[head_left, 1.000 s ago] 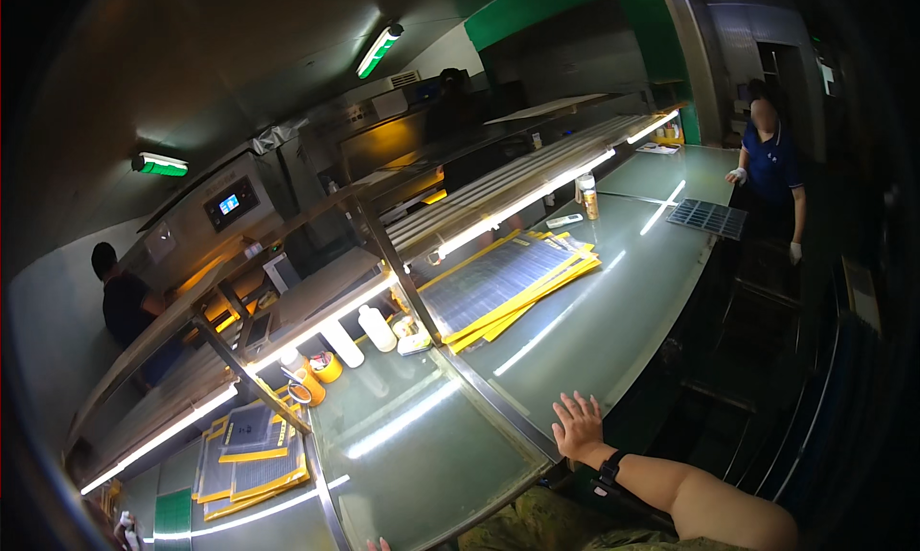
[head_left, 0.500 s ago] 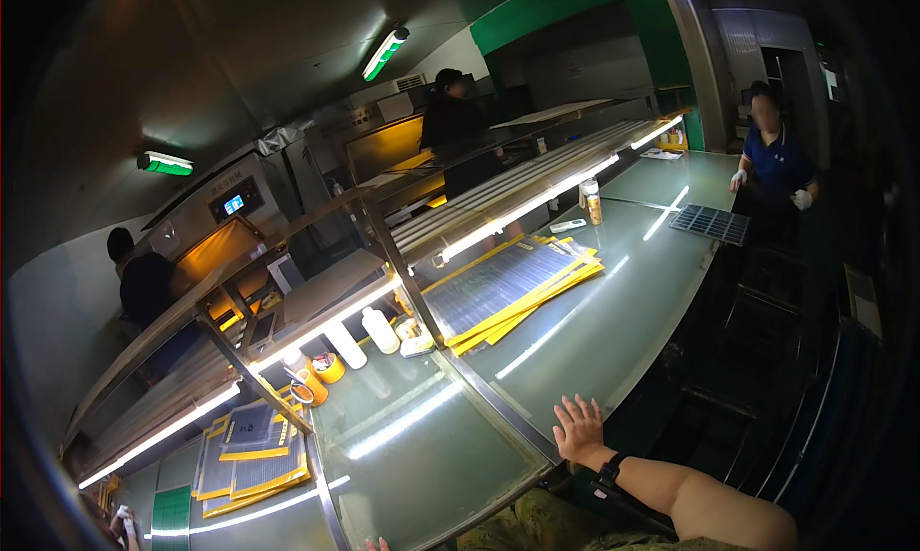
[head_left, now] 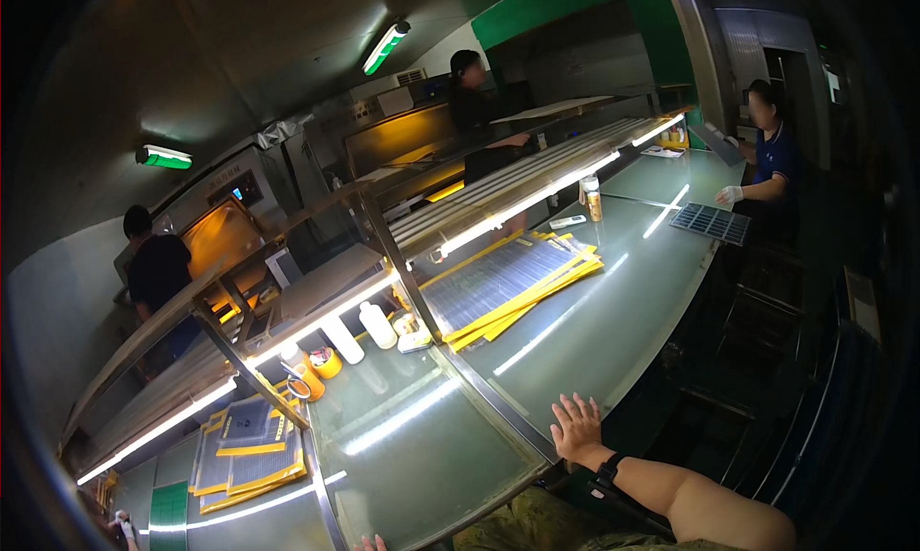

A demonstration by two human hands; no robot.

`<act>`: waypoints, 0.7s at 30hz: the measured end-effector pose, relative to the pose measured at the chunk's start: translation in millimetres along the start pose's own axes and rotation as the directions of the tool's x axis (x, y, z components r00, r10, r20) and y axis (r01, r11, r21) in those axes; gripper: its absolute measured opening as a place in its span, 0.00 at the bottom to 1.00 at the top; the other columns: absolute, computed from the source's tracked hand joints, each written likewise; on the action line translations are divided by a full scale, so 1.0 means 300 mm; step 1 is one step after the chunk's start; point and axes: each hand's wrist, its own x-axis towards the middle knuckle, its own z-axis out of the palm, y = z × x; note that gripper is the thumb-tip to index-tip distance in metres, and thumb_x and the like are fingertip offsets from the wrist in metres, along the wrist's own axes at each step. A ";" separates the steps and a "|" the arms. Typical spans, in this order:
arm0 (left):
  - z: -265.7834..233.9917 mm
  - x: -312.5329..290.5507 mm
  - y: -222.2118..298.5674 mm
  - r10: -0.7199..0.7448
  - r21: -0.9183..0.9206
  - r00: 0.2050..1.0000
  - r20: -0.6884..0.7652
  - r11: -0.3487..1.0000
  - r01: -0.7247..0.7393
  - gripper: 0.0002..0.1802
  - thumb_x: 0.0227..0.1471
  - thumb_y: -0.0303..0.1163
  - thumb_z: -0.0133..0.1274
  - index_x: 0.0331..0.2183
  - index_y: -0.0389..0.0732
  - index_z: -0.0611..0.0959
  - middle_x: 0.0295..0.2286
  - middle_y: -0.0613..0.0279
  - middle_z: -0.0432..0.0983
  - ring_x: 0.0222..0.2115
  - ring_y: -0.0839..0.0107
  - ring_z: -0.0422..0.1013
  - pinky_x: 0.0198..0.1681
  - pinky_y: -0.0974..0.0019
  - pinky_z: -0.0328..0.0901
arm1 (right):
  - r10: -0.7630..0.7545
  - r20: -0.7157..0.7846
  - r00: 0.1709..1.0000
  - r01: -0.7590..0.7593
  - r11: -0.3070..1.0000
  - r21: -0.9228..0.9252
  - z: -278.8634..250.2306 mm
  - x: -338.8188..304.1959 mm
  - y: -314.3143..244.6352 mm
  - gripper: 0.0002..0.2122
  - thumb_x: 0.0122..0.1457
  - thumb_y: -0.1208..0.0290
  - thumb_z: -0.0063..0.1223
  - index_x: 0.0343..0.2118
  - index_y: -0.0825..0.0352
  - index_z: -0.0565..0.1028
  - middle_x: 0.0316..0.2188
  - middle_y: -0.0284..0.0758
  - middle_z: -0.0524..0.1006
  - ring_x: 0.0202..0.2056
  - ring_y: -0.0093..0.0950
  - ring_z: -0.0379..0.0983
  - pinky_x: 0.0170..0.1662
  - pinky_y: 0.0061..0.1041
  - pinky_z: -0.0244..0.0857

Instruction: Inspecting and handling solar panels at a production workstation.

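Note:
My right hand (head_left: 577, 430) rests at the near edge of the glass-topped table (head_left: 431, 465), beside a metal divider strip. Its fingers are stretched out and a little spread, with nothing in them; a dark band circles the wrist. Of my left hand (head_left: 370, 544) only fingertips show at the lower edge of the picture. They lie apart on the near table edge, and the rest of that hand is hidden. Beyond my right hand lies a stack of yellow-edged film sheets (head_left: 508, 287). Another stack of yellow-edged sheets (head_left: 247, 450) lies to the left.
White bottles (head_left: 378, 325) and an orange tape roll (head_left: 299, 388) stand under a lit shelf (head_left: 326, 331). A dark gridded panel (head_left: 710, 223) overhangs the far right table edge. At the far end a person in blue (head_left: 774, 163) wears white gloves. Two people work behind the shelves.
The person in blue has turned sideways, and a grey panel now stands beside them. Both people behind the shelves have shifted. My left fingertips show slightly more; my right hand stays put.

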 end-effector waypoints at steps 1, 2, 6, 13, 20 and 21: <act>0.001 0.001 -0.003 0.005 0.000 1.000 0.004 1.000 -0.005 0.39 0.49 0.46 0.51 0.59 0.46 0.57 0.56 0.46 0.53 0.58 0.43 0.44 0.58 0.38 0.36 | 0.001 -0.003 1.000 -0.001 1.000 0.003 -0.001 0.000 0.000 0.21 0.50 0.61 0.49 0.48 0.61 0.70 0.54 0.38 0.65 0.57 0.39 0.54 0.60 0.48 0.40; 0.001 -0.002 -0.005 0.009 0.000 1.000 0.009 1.000 -0.009 0.39 0.49 0.47 0.50 0.59 0.46 0.56 0.56 0.46 0.53 0.58 0.43 0.44 0.58 0.39 0.36 | -0.001 -0.003 1.000 0.001 1.000 0.003 -0.002 0.000 -0.001 0.21 0.50 0.61 0.49 0.48 0.61 0.70 0.54 0.38 0.65 0.57 0.39 0.54 0.60 0.48 0.40; -0.013 -0.012 0.003 -0.021 0.006 1.000 0.009 1.000 0.021 0.39 0.50 0.48 0.50 0.59 0.45 0.57 0.57 0.46 0.52 0.59 0.43 0.44 0.58 0.39 0.36 | -0.009 0.001 1.000 0.009 1.000 0.023 -0.002 0.002 -0.012 0.21 0.50 0.62 0.49 0.49 0.62 0.70 0.54 0.38 0.64 0.57 0.40 0.54 0.60 0.48 0.40; 0.038 0.031 -0.072 0.068 0.051 0.997 0.025 0.996 -0.070 0.39 0.50 0.49 0.49 0.59 0.44 0.58 0.56 0.45 0.55 0.58 0.44 0.45 0.59 0.42 0.37 | 0.030 0.034 0.999 -0.030 0.999 0.011 0.000 -0.016 0.008 0.21 0.52 0.61 0.47 0.49 0.61 0.70 0.55 0.38 0.63 0.58 0.40 0.53 0.60 0.48 0.40; -0.132 0.018 0.108 0.092 0.108 0.990 -0.106 0.991 -0.081 0.38 0.42 0.53 0.54 0.51 0.42 0.70 0.47 0.46 0.67 0.48 0.48 0.60 0.52 0.46 0.49 | -0.043 0.261 0.964 -0.066 0.917 0.394 -0.271 0.143 0.488 0.11 0.51 0.66 0.53 0.35 0.67 0.76 0.35 0.43 0.76 0.38 0.38 0.73 0.43 0.32 0.66; -0.156 0.016 0.112 0.012 0.147 1.000 -0.027 0.989 -0.007 0.39 0.40 0.53 0.55 0.51 0.42 0.70 0.45 0.47 0.68 0.49 0.48 0.59 0.51 0.46 0.50 | 0.086 0.140 0.986 -0.120 0.960 0.255 -0.410 0.152 0.592 0.09 0.50 0.67 0.52 0.31 0.67 0.77 0.30 0.41 0.77 0.35 0.38 0.73 0.40 0.33 0.67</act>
